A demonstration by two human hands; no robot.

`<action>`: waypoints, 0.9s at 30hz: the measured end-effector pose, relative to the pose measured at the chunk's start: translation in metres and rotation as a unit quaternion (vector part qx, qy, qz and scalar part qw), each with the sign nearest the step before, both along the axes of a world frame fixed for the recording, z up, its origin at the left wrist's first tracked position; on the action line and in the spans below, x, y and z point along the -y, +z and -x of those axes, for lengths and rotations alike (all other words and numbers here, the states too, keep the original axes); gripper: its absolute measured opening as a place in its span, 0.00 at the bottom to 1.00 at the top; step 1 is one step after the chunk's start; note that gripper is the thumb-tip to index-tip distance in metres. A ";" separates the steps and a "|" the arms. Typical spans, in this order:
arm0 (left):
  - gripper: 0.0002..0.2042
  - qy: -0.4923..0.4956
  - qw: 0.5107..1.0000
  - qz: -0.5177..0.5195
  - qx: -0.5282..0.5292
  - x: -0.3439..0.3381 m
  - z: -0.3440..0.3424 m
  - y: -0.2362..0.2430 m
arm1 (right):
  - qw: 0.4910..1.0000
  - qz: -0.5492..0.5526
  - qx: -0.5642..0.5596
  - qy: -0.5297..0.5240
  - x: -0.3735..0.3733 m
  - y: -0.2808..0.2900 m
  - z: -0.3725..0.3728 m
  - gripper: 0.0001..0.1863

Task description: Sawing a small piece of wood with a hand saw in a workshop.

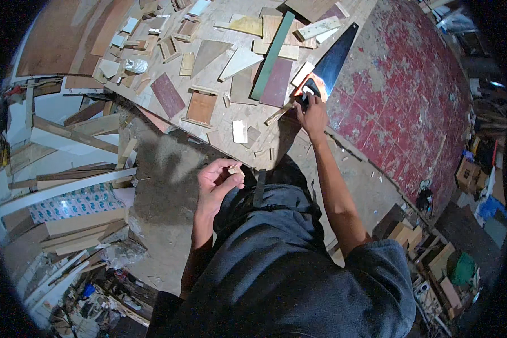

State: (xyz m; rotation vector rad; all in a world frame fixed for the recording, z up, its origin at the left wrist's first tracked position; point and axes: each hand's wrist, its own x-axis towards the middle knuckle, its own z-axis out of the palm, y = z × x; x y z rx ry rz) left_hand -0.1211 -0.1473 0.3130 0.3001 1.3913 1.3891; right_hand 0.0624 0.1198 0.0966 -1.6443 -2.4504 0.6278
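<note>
My left hand [219, 186] pinches a small pale wood piece [235, 170] in front of my body, off the near edge of the wooden work table [124, 84]. My right hand [313, 112] reaches onto the table with its fingers closed on the black-and-orange handle of a handsaw [335, 56], whose wide dark blade points away to the upper right. A thin wood stick [276, 116] lies beside that hand. Near it are a long green strip [273, 56], a maroon board [276, 81], a small white block [239, 131] and an orange-brown wooden tray [200, 107].
Several small wooden frames and offcuts [169, 49] cover the table's left part. A scuffed red floor or panel [394, 96] is at right. Piled scrap boards [73, 146] fill the left side. More clutter, with a green object [463, 267], lies at lower right. Concrete floor [158, 197] shows below the table.
</note>
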 end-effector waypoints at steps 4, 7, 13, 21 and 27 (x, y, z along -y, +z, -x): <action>0.10 -0.024 1.000 0.006 -0.008 -0.001 0.029 -0.005 | 0.988 -0.056 -0.140 -0.013 0.053 0.020 -0.003 0.26; 0.10 -0.045 0.999 0.010 -0.007 0.004 0.058 -0.008 | 0.966 -0.003 -0.173 -0.193 0.088 0.011 -0.013 0.17; 0.12 -0.035 0.998 0.037 -0.022 0.005 0.087 -0.008 | 0.975 0.187 -0.077 -0.097 0.161 -0.026 -0.014 0.20; 0.13 -0.104 0.994 0.029 -0.025 0.009 0.113 -0.019 | 0.967 0.238 -0.028 -0.082 0.195 -0.052 0.005 0.33; 0.13 -0.118 0.993 0.017 -0.004 0.000 0.119 -0.011 | 0.974 0.214 -0.004 -0.069 0.193 -0.014 0.023 0.32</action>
